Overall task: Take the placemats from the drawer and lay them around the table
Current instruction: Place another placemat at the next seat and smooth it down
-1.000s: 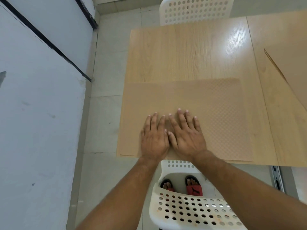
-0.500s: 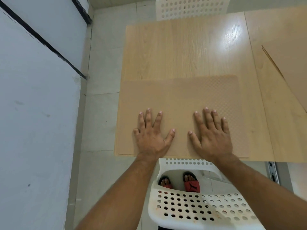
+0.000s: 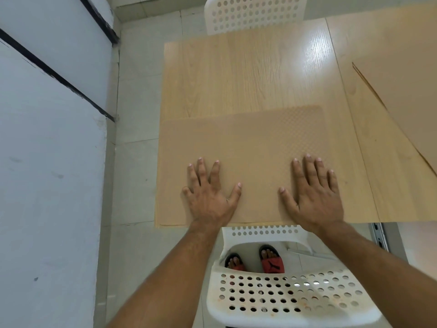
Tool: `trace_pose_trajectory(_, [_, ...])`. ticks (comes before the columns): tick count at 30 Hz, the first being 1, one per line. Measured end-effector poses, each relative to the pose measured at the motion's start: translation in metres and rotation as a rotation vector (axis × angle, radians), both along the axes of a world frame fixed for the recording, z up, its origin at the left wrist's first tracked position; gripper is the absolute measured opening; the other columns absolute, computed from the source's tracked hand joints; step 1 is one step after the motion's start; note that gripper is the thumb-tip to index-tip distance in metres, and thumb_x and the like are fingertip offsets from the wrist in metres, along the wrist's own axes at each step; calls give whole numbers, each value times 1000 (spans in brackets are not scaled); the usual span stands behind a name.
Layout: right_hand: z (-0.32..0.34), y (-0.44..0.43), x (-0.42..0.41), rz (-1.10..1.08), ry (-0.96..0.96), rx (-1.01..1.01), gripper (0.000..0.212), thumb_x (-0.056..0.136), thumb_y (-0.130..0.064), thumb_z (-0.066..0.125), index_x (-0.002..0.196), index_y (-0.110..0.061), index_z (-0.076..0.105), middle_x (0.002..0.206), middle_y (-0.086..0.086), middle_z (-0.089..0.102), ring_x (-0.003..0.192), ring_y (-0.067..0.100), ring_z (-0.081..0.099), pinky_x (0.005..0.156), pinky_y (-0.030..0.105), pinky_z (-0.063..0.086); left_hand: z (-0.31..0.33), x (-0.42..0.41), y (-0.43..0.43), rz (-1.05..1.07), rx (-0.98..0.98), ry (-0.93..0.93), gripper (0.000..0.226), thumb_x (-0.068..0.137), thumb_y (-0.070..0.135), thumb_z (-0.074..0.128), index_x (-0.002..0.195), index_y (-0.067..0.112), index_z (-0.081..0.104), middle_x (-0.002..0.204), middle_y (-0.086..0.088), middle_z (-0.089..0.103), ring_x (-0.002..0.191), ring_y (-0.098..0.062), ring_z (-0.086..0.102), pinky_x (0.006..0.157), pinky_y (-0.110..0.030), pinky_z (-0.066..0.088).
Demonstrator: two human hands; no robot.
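A tan, finely textured placemat (image 3: 246,143) lies flat on the near left part of the light wooden table (image 3: 236,74), its near edge along the table's front edge. My left hand (image 3: 210,195) presses flat on the mat's near left area with fingers spread. My right hand (image 3: 312,195) presses flat on its near right area, fingers straight. Another tan placemat (image 3: 406,95) lies at an angle at the table's right side, partly cut off by the frame.
A white perforated chair (image 3: 283,297) stands between me and the table, my feet in red sandals (image 3: 272,260) below it. A second white chair (image 3: 253,13) sits at the far side. A pale wall (image 3: 47,162) runs close along the left, with tiled floor between.
My hands started side by side at the mat's near middle and have slid apart, left hand leftward and right hand rightward, flat on the mat.
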State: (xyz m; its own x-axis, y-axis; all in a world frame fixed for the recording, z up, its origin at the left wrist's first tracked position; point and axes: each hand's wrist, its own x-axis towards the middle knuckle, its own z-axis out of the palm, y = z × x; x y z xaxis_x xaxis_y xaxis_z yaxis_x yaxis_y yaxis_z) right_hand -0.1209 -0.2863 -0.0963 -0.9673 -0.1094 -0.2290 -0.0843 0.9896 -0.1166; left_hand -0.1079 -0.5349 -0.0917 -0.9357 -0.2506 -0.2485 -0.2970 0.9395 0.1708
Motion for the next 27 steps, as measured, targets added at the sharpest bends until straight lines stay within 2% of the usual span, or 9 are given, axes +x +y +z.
trace_pose_trajectory(5, [16, -16, -14, -15, 26, -76, 80, 94, -67, 15, 159, -26, -8, 167, 8, -11, 153, 25, -12, 123, 48, -3, 12, -15, 8, 8, 106, 46, 82, 88, 73, 32, 156, 32, 14, 168, -3, -5, 154, -26, -9, 115, -64, 15])
trace_pose_trajectory(9, [25, -46, -55, 51, 39, -167, 75, 97, -61, 18, 159, -27, -7, 167, 7, -9, 154, 24, -10, 123, 45, -5, 18, -58, 22, -18, 151, 99, 73, 92, 61, 39, 156, 30, 21, 168, -3, 1, 154, -25, -4, 116, -62, 13])
trace_pose_trajectory(14, [21, -87, -115, 150, 65, -211, 66, 101, -48, 20, 160, -24, 5, 168, 7, 1, 154, 25, -2, 122, 45, -3, 8, -116, 24, -71, 133, 95, 63, 99, 50, 34, 157, 29, 24, 168, -3, 5, 154, -24, -2, 117, -60, 16])
trace_pose_trajectory(17, [13, -95, -136, 232, 24, -207, 60, 103, -44, 19, 160, -29, 7, 168, 4, 2, 154, 25, -2, 122, 44, -3, -3, -125, 24, -94, 112, 96, 58, 102, 48, 26, 158, 34, 20, 169, 0, 6, 155, -22, -2, 118, -58, 18])
trace_pose_trajectory(19, [6, -92, -140, 250, 7, -187, 59, 104, -45, 18, 160, -32, 7, 168, 3, 3, 154, 23, -3, 123, 45, -4, -8, -122, 23, -95, 63, 151, 57, 100, 46, 28, 157, 38, 22, 168, 1, 11, 155, -22, 4, 115, -56, 22])
trace_pose_trajectory(23, [-1, -87, -143, 209, 17, -117, 63, 100, -52, 16, 160, -34, 5, 168, 1, -2, 154, 21, -6, 122, 46, -7, -10, -123, 24, -84, 33, 185, 59, 97, 51, 28, 155, 44, 22, 168, 3, 14, 154, -20, 7, 113, -54, 27])
trace_pose_trajectory(27, [0, -67, -148, 50, 21, -69, 71, 96, -62, 16, 159, -34, 1, 168, 2, -3, 154, 23, -6, 122, 48, -7, -7, -124, 24, -98, 28, 117, 72, 92, 71, 24, 157, 42, 15, 169, 2, 4, 155, -22, -2, 114, -57, 22])
